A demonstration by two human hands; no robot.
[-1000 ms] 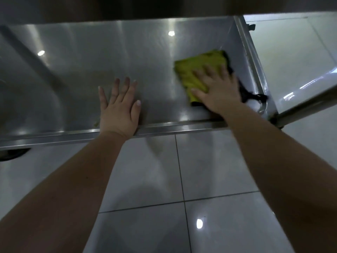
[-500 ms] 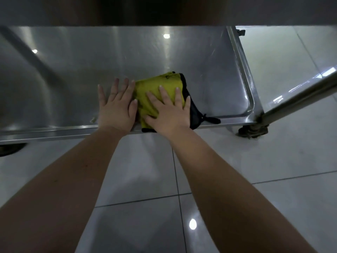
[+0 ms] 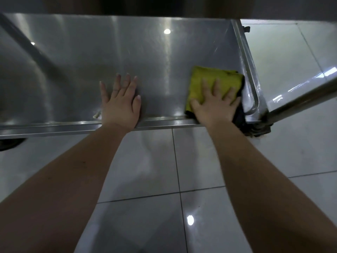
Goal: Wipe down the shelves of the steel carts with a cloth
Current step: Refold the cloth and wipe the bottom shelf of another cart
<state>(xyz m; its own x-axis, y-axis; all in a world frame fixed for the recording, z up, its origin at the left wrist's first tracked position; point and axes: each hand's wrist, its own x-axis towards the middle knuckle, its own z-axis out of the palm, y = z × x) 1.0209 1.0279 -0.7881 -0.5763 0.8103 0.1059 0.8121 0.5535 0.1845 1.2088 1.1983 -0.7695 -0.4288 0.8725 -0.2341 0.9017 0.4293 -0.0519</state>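
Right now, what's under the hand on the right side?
A folded yellow cloth with a dark edge lies under the right hand, flat on the steel shelf. The cloth's near part and the shelf beneath it are covered, so unseen.

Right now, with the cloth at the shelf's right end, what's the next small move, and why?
Probably slide the cloth away along the right rim toward the far corner. The right hand presses it flat in the near right corner, the left hand braces on the shelf, and the steel beyond is bare.
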